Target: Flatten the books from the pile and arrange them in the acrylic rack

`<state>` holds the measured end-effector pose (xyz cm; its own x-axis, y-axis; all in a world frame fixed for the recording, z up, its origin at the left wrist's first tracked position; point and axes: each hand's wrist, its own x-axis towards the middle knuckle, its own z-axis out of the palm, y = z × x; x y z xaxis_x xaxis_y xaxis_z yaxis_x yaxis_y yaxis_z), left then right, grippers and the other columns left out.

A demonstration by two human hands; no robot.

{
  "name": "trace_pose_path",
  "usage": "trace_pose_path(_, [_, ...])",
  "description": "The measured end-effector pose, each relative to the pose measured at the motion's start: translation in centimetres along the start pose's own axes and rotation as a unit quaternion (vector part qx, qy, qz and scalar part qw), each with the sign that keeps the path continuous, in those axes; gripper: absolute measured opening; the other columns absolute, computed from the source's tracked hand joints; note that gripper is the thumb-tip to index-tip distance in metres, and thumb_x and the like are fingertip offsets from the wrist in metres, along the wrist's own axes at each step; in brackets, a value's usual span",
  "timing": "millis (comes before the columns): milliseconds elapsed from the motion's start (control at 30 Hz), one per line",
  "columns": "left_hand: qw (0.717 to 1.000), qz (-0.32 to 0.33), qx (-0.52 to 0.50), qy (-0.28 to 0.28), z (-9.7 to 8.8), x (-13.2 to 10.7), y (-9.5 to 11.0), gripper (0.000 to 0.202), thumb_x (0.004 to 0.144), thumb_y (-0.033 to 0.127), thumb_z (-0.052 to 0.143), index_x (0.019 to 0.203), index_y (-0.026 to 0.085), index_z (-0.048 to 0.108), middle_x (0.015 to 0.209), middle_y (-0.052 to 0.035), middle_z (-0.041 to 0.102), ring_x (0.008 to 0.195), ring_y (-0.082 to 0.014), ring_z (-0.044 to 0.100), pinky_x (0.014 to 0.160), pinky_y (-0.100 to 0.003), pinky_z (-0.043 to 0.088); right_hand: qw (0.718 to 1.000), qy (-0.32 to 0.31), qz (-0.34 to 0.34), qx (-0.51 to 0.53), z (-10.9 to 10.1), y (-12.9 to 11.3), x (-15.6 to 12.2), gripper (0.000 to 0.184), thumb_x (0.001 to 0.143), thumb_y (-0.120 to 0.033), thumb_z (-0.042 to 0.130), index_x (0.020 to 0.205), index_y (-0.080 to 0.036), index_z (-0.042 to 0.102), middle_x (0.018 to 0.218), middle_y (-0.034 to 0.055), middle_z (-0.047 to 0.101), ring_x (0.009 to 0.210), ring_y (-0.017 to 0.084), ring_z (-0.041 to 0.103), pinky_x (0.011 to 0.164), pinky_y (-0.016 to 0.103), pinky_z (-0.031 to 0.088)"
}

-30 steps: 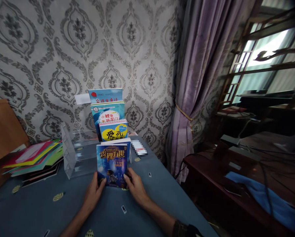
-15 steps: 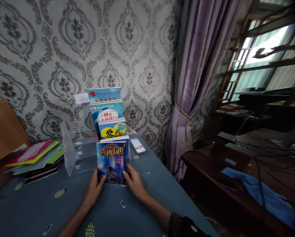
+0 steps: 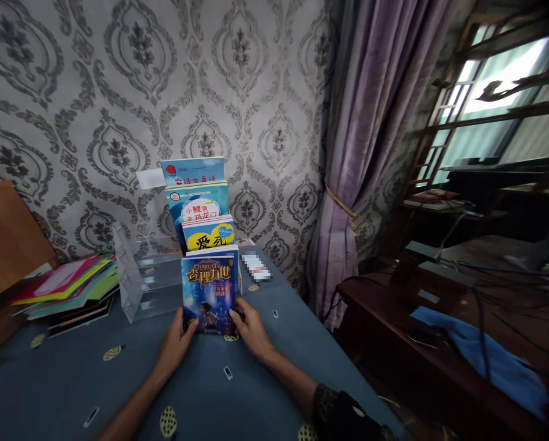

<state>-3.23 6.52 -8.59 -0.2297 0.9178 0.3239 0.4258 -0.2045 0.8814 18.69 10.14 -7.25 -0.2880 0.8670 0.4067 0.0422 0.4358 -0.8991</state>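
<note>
A dark blue book (image 3: pixel 209 295) with gold lettering stands nearly upright between my hands. My left hand (image 3: pixel 177 340) grips its lower left edge, thumb on the front cover. On the lower right edge, my right hand (image 3: pixel 250 327) holds it the same way; the fingers behind the book are hidden. Directly behind it is a clear tiered rack (image 3: pixel 126 275), its right part carrying books in rising steps: a yellow and blue book (image 3: pixel 209 236), a teal book (image 3: pixel 198 201) and a light blue book (image 3: pixel 196 168) at the top.
Left of the rack lies a pile of coloured folders or sheets (image 3: pixel 72 285) beside a wooden box-like panel (image 3: pixel 12 239). A blurred-out white packet (image 3: pixel 255 267) lies right of the rack. Beyond the blue tablecloth (image 3: pixel 265 392) stands a dark red table (image 3: pixel 394 343) with cables and a blue cloth (image 3: pixel 486 361).
The blue book has been raised slightly and shifted a little to the right relative to the rack, still between both hands. The camera view has shifted slightly.
</note>
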Motion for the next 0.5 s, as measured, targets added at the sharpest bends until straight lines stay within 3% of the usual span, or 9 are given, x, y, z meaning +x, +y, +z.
trace_pose_path(333, [1.000,0.021,-0.002,-0.009,1.6,0.7,2.1,0.035,0.085,0.057,0.051,0.090,0.022,0.051,0.083,-0.0034,0.066,0.083,-0.0246,0.066,0.077,-0.037,0.051,0.993,0.033,-0.045,-0.102,-2.1,0.3,1.9,0.030,0.094,-0.038,0.050,0.115,-0.021,0.063,0.096,0.0072,0.072,0.087,0.023,0.066,0.078,0.034,0.052])
trace_pose_path(500, [0.999,0.019,-0.015,-0.031,1.9,0.8,2.1,0.038,0.086,0.054,0.048,0.105,0.021,0.050,0.093,-0.0068,0.069,0.089,-0.0271,0.069,0.081,-0.040,0.052,0.992,0.044,-0.042,-0.113,-2.1,1.2,1.7,0.031,0.094,-0.036,0.048,0.117,-0.020,0.060,0.103,0.0097,0.071,0.092,0.024,0.066,0.081,0.035,0.052])
